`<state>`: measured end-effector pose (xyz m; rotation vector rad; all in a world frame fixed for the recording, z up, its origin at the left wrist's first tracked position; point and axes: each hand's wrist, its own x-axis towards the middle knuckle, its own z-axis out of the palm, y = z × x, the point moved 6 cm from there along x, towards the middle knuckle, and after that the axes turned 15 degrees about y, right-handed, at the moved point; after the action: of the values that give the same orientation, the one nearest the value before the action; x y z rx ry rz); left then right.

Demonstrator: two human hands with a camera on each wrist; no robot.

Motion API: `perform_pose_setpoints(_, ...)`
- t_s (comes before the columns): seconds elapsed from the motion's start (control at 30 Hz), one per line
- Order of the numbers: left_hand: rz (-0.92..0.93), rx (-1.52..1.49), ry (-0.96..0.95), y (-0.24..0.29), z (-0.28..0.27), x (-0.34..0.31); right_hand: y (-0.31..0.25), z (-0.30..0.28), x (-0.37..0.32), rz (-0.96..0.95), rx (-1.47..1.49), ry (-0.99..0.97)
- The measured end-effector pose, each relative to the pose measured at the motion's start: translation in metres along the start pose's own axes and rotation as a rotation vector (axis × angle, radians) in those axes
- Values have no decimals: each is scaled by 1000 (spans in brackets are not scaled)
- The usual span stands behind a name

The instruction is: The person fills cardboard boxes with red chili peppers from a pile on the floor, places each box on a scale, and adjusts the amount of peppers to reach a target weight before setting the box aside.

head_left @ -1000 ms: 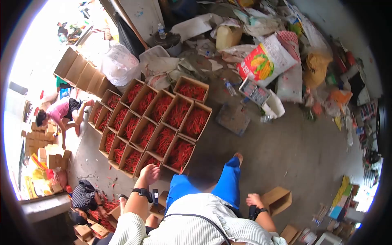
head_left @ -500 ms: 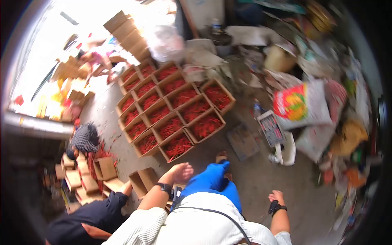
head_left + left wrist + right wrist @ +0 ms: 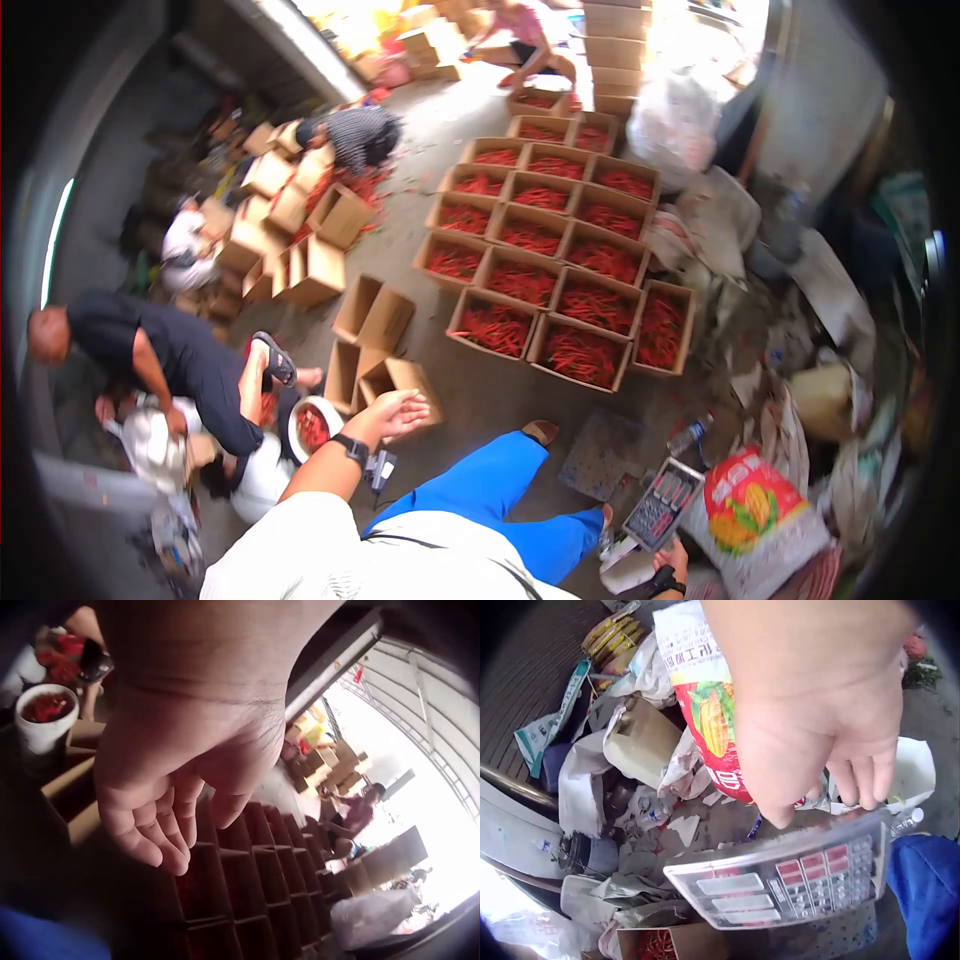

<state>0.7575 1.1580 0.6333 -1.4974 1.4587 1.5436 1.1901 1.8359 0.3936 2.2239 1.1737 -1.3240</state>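
My right hand point(image 3: 675, 558) is beside the keypad and display panel of a weighing scale point(image 3: 663, 503). In the right wrist view its relaxed fingers and thumb hang right at the top edge of the panel point(image 3: 810, 881), with no grip showing. The scale's flat platform point(image 3: 605, 455) lies on the floor close by. Held out in mid-air, my left hand point(image 3: 403, 412) is empty, its fingers loosely bent in the left wrist view. Below it stand empty cardboard boxes point(image 3: 400, 385). Ahead, rows of cardboard boxes of red chillies point(image 3: 530, 280) cover the floor.
A printed corn sack point(image 3: 760, 510) and a plastic bottle point(image 3: 690, 435) lie by the scale. At left, a person in dark clothes point(image 3: 170, 350) bends near a white bucket of chillies point(image 3: 312, 425). Two more people work near stacked boxes. Sacks and rubbish line the right side.
The head view has swung round, bringing the chilli boxes to the middle and the people at left into view. My right hand has come down to the scale's panel. My left stays empty.
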Motion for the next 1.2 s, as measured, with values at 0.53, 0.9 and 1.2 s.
perform_pose_setpoints(0.53,-289,-319,454,-389,-126,-118,-102,122,53,276,51,-999)
perform_pose_setpoints(0.9,-236,-226,181,-390,-23,-82,-84,131,5,130,152,-935)
perform_pose_setpoints(1.2,-185,182,-38,-347,41,-32,-70,188,-139,190,217,-1031)
